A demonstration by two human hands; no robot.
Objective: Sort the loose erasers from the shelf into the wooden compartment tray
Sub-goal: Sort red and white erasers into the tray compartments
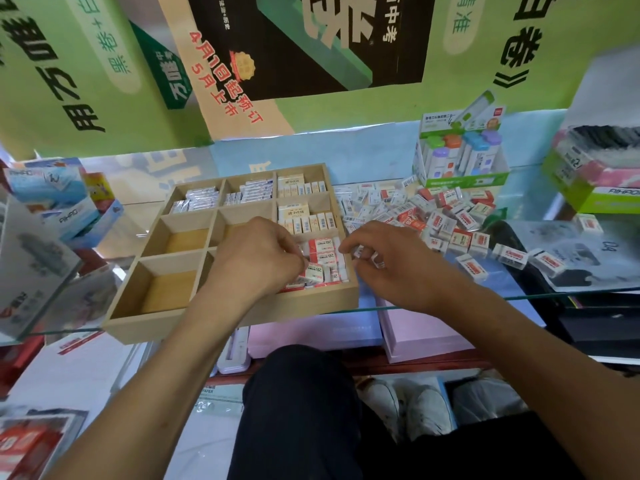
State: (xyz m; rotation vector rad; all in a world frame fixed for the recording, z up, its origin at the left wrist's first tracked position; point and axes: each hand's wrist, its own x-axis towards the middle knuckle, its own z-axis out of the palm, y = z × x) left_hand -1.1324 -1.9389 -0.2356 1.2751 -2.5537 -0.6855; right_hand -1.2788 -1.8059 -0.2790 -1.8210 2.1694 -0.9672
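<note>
A wooden compartment tray [221,320] sits on the glass shelf, left of centre. Its back and right cells hold rows of wrapped erasers; the left cells show bare wood. My left hand [256,254] reaches into the front right cell and pinches a red-and-white 2B eraser [317,271] among others stacked there. My right hand [391,261] hovers at the tray's right rim with its fingers curled round small white erasers [363,252]. A heap of loose erasers [446,213] spreads over the shelf to the right.
A green-and-white display box of correction tapes [460,161] stands behind the heap. Boxed stock [52,202] crowds the left end, and a green carton [595,181] the right end. The glass shelf edge [450,304] runs just under my wrists; my knees are below.
</note>
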